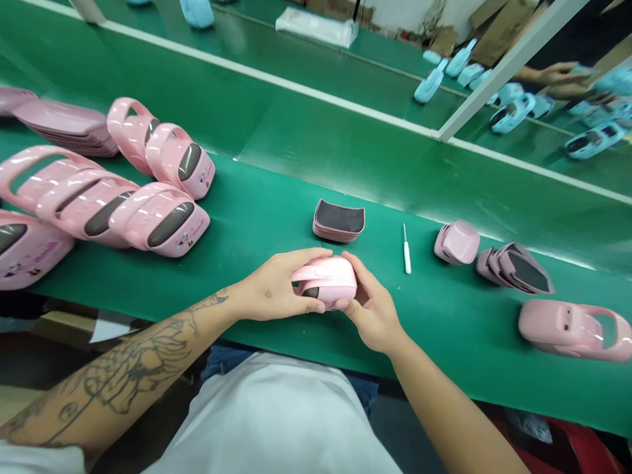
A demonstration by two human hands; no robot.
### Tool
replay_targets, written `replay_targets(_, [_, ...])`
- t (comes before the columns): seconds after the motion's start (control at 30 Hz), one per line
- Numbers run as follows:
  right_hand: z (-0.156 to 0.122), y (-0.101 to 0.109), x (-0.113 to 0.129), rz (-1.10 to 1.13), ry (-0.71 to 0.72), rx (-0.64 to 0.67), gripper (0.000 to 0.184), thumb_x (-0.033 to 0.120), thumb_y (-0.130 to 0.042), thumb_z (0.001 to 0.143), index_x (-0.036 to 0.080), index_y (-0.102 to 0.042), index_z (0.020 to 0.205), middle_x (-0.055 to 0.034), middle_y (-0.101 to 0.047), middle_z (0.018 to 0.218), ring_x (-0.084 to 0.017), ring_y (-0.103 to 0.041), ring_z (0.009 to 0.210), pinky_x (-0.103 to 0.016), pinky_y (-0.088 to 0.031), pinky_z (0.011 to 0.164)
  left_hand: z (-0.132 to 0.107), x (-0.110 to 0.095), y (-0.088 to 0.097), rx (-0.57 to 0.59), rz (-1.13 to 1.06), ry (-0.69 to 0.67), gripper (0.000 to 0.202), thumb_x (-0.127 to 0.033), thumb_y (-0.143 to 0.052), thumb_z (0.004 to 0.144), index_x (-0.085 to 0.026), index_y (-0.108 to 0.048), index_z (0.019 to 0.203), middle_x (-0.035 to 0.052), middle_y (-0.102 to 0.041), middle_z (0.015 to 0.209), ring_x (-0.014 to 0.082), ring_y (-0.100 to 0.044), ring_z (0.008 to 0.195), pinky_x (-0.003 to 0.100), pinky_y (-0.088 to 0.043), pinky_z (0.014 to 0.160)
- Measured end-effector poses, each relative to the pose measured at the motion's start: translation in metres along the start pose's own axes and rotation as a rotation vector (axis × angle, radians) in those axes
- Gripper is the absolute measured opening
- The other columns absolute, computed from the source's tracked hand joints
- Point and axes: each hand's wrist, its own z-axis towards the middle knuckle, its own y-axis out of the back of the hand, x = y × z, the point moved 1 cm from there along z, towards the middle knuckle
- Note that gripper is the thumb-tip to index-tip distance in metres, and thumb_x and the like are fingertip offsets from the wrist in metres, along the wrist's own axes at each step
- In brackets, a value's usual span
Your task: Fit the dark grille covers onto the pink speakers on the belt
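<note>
**At the green belt (pixel 459 336), both hands gripped a pink plastic shell (pixel 328 282)**

Over the belt's near edge, the left hand (pixel 274 286) closed around the shell from its left side, the tattooed forearm (pixel 133 365) angling in. The right hand (pixel 370 306) cupped the other end, fingers curled over it. Just beyond lay a stack of dark-lined pink pieces (pixel 338 220), near a white-handled screwdriver (pixel 407 253) (its thin shaft pointing away).
</note>
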Motion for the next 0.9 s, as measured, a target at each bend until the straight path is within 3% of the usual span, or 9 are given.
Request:
replay_targets(0.07, [0.000,-0.001,0.007,0.202,-0.035,-0.083,0.089,0.066,-0.086,0.084,0.027,-0.055,0.158,-0.0131,-0.063,0.160,-0.041,-0.060,0.146,-0.059,-0.050,0.121,-0.002,-0.001,0.001,-0.072,-0.216,0.007,0.105,-0.042,-0.102,0.067,-0.024,-0.053,0.159,0.0163,-0.066,0.155,0.0385,-0.067,0.140,0.049,-0.055,0.119])
replay_targets(0.17, [0.001,-0.007,0.019,0.457,0.044,-0.221,0.083,0.073,-0.074,0.090,0.033,-0.054,0.159,-0.0107,-0.067,0.155,-0.040,-0.063,0.142,-0.060,-0.054,0.116,-0.002,-0.008,-0.010,-0.127,-0.499,-0.119,0.120,-0.038,-0.106,0.064,-0.025,-0.045,0.166,0.0189,-0.055,0.166,0.0400,-0.057,0.152,0.048,-0.048,0.127])
replay_targets(0.3, [0.006,-0.021,0.025,0.551,0.142,-0.304,0.077,0.074,-0.062,0.096,0.038,-0.049,0.162,-0.0094,-0.070,0.151,-0.040,-0.067,0.137,-0.062,-0.056,0.110,0.006,-0.019,-0.026,-0.154,-0.680,-0.147,0.101,-0.037,-0.102,0.073,-0.023,-0.054,0.160,0.0156,-0.062,0.161,0.0362,-0.059,0.150,0.043,-0.048,0.127])
replay_targets(0.47, [0.008,-0.032,0.024,0.574,0.175,-0.268,0.079,0.071,-0.063,0.097,0.037,-0.044,0.165,-0.0118,-0.074,0.141,-0.039,-0.073,0.124,-0.062,-0.058,0.107,0.010,-0.023,-0.025,-0.259,-0.697,-0.124,0.076,-0.032,-0.095,0.083,-0.019,-0.063,0.150,0.0144,-0.072,0.149,0.0326,-0.070,0.138,0.039,-0.058,0.117])
replay_targets(0.6, [0.005,-0.032,0.027,0.509,0.187,-0.221,0.082,0.069,-0.063,0.098,0.037,-0.038,0.169,-0.0121,-0.067,0.153,-0.039,-0.068,0.135,-0.063,-0.054,0.113,0.003,-0.019,-0.018,-0.320,-0.652,-0.164,0.077,-0.025,-0.095,0.082,-0.023,-0.063,0.152,0.0120,-0.074,0.148,0.0300,-0.072,0.135,0.036,-0.060,0.114])
replay_targets(0.73, [0.003,-0.026,0.027,0.310,0.205,-0.213,0.089,0.076,-0.064,0.095,0.037,-0.036,0.169,-0.0109,-0.049,0.171,-0.038,-0.049,0.157,-0.061,-0.049,0.121,-0.004,-0.015,-0.012,-0.332,-0.532,-0.240,0.079,-0.022,-0.094,0.083,-0.030,-0.062,0.155,0.0098,-0.069,0.154,0.0294,-0.069,0.138,0.033,-0.058,0.115])
replay_targets(0.9, [0.006,-0.010,0.024,-0.063,0.182,-0.183,0.094,0.069,-0.085,0.083,0.032,-0.050,0.161,-0.0152,-0.051,0.169,-0.039,-0.057,0.150,-0.054,-0.052,0.120,-0.003,-0.010,-0.007,-0.414,-0.311,-0.337,0.081,-0.033,-0.083,0.092,-0.032,-0.049,0.165,0.0133,-0.058,0.161,0.0343,-0.059,0.148,0.046,-0.048,0.126])
